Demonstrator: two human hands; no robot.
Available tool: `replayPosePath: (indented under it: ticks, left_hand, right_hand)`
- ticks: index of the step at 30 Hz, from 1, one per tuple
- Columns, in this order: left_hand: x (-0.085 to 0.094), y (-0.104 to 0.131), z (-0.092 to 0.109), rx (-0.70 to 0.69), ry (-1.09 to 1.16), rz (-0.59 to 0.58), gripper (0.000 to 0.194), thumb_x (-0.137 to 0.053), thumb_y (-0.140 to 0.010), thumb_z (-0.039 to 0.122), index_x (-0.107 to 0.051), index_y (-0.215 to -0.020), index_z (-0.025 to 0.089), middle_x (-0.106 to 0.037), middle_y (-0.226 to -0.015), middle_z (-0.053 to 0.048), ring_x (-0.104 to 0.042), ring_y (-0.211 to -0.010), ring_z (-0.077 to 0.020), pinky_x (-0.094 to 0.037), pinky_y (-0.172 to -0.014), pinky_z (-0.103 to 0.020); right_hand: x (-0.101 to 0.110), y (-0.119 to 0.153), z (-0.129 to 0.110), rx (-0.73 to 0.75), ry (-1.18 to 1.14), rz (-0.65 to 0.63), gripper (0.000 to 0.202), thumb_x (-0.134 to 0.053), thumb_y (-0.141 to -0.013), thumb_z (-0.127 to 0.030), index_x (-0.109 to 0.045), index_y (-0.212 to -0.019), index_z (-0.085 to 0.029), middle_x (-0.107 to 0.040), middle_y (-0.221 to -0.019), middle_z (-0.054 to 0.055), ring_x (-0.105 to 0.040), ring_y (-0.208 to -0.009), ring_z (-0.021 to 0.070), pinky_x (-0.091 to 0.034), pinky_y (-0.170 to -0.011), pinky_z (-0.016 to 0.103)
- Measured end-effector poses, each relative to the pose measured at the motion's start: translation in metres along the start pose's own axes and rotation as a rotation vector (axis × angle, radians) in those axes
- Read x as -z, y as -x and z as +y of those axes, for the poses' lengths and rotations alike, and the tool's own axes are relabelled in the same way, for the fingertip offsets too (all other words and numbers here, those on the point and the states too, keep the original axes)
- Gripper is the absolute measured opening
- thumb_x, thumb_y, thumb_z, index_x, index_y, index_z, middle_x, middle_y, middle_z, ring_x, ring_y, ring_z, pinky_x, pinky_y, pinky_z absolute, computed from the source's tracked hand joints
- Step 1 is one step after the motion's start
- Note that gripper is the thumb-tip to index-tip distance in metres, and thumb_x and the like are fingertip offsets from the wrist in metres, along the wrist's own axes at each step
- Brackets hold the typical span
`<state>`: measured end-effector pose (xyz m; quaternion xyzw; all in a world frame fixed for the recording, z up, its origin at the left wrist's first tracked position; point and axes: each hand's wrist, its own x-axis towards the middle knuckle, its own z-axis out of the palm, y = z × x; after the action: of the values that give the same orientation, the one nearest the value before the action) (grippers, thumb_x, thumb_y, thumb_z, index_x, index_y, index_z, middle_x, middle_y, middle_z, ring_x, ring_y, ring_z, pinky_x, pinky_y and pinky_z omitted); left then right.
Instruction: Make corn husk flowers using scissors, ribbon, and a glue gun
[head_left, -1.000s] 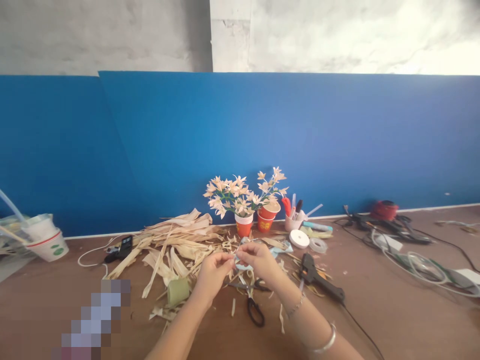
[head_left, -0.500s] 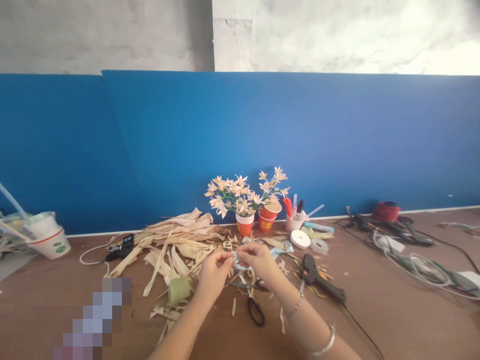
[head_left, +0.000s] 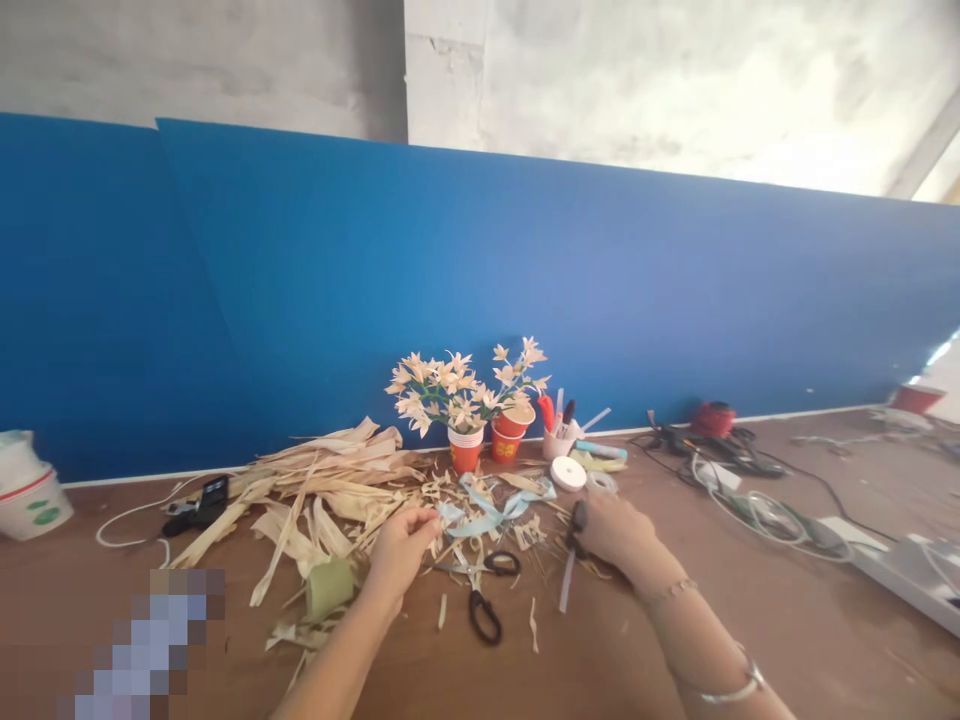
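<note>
While left hand pinches pale blue ribbon end, right hand closes over glue gun at 3 o'clock. Ribbon likely light, limp, slippery; grip near end.

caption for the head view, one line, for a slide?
Right hand on the black glue gun, left hand pinching light-blue ribbon beside corn husks and scissors.

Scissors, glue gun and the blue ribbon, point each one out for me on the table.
scissors [head_left: 480, 597]: head view, on the black handles near the pivot.
glue gun [head_left: 578, 519]: head view, on the black body showing above the right hand.
blue ribbon [head_left: 489, 513]: head view, on the middle of the loose strip.
</note>
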<state>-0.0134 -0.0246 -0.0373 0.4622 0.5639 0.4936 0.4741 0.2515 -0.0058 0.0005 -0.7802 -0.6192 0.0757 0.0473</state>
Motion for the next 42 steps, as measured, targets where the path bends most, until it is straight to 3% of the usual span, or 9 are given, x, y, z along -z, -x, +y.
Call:
replayPosePath:
  ticks: [3, 7, 11, 14, 18, 21, 24, 32, 42]
  left_hand:
    - [-0.001, 0.001, 0.001, 0.002, 0.025, -0.017, 0.022, -0.063, -0.059, 0.033, -0.068, -0.071, 0.015, -0.068, -0.065, -0.002, -0.06, -0.069, -0.0194, -0.042, -0.067, -0.029]
    - [-0.001, 0.001, 0.0, 0.019, 0.059, -0.028, 0.02, -0.062, -0.061, 0.032, -0.068, -0.07, 0.016, -0.068, -0.064, -0.002, -0.06, -0.068, -0.0195, -0.042, -0.068, -0.03]
    - [-0.001, 0.001, -0.002, 0.019, 0.071, -0.043, 0.021, -0.063, -0.061, 0.032, -0.068, -0.07, 0.015, -0.067, -0.063, -0.002, -0.06, -0.067, -0.0191, -0.042, -0.069, -0.03]
    - [-0.001, 0.001, -0.002, 0.034, 0.071, -0.052, 0.021, -0.063, -0.062, 0.033, -0.068, -0.071, 0.015, -0.067, -0.062, -0.002, -0.06, -0.066, -0.0187, -0.041, -0.068, -0.029]
    - [-0.002, 0.003, -0.002, 0.075, 0.118, -0.063, 0.02, -0.065, -0.061, 0.03, -0.068, -0.073, 0.014, -0.068, -0.065, -0.003, -0.06, -0.067, -0.0179, -0.041, -0.069, -0.029]
    - [-0.003, 0.003, -0.004, 0.082, 0.127, -0.077, 0.021, -0.066, -0.06, 0.03, -0.068, -0.073, 0.013, -0.067, -0.065, -0.003, -0.059, -0.068, -0.0171, -0.04, -0.07, -0.028]
    - [-0.003, 0.0, -0.008, 0.081, 0.117, -0.095, 0.024, -0.068, -0.059, 0.033, -0.068, -0.072, 0.012, -0.067, -0.065, -0.003, -0.058, -0.066, -0.0167, -0.04, -0.069, -0.028]
    - [-0.004, -0.002, -0.012, 0.074, 0.099, -0.087, 0.031, -0.07, -0.055, 0.038, -0.068, -0.071, 0.012, -0.066, -0.065, -0.003, -0.057, -0.065, -0.0167, -0.039, -0.068, -0.028]
    - [-0.006, -0.006, -0.021, 0.108, 0.13, -0.067, 0.026, -0.069, -0.055, 0.033, -0.068, -0.072, 0.013, -0.066, -0.061, -0.003, -0.058, -0.063, -0.017, -0.04, -0.067, -0.028]
  right_hand:
    - [-0.021, 0.005, 0.016, -0.071, 0.171, -0.018, 0.039, -0.056, -0.072, -0.016, -0.054, -0.111, -0.009, -0.06, -0.102, 0.023, -0.059, -0.097, 0.0343, -0.041, -0.077, 0.045]
    - [-0.042, 0.003, 0.027, -0.026, 0.163, 0.062, 0.039, -0.051, -0.076, -0.021, -0.05, -0.112, -0.006, -0.06, -0.099, 0.023, -0.059, -0.095, 0.0331, -0.041, -0.075, 0.042]
    - [-0.031, -0.007, 0.045, -0.061, -0.027, 0.153, 0.028, -0.046, -0.078, -0.027, -0.056, -0.098, -0.011, -0.062, -0.09, 0.018, -0.06, -0.084, 0.0303, -0.042, -0.068, 0.036]
    - [-0.017, -0.01, 0.049, -0.039, -0.338, 0.23, 0.023, -0.046, -0.076, -0.03, -0.059, -0.089, -0.017, -0.064, -0.081, 0.01, -0.06, -0.075, 0.0255, -0.041, -0.062, 0.031]
    - [-0.016, 0.004, 0.016, 0.223, -0.75, 0.213, 0.019, -0.055, -0.07, -0.034, -0.058, -0.076, -0.017, -0.061, -0.07, 0.004, -0.055, -0.066, 0.0204, -0.041, -0.058, 0.028]
    - [-0.025, 0.021, -0.022, 0.544, -0.81, 0.089, 0.012, -0.056, -0.072, -0.03, -0.055, -0.07, -0.018, -0.057, -0.067, 0.001, -0.051, -0.063, 0.0162, -0.04, -0.058, 0.026]
    - [-0.034, 0.029, -0.048, 0.736, -0.739, 0.033, 0.01, -0.057, -0.071, -0.022, -0.052, -0.064, -0.018, -0.055, -0.071, 0.001, -0.05, -0.066, 0.0146, -0.04, -0.062, 0.025]
    - [-0.05, 0.024, -0.056, 0.772, -0.655, 0.048, 0.012, -0.053, -0.065, -0.008, -0.048, -0.061, -0.018, -0.051, -0.074, 0.0, -0.048, -0.066, 0.0134, -0.037, -0.061, 0.023]
    - [-0.053, 0.024, -0.058, 0.754, -0.605, 0.061, 0.011, -0.054, -0.066, -0.01, -0.048, -0.061, -0.018, -0.051, -0.079, 0.001, -0.049, -0.067, 0.0125, -0.038, -0.062, 0.022]
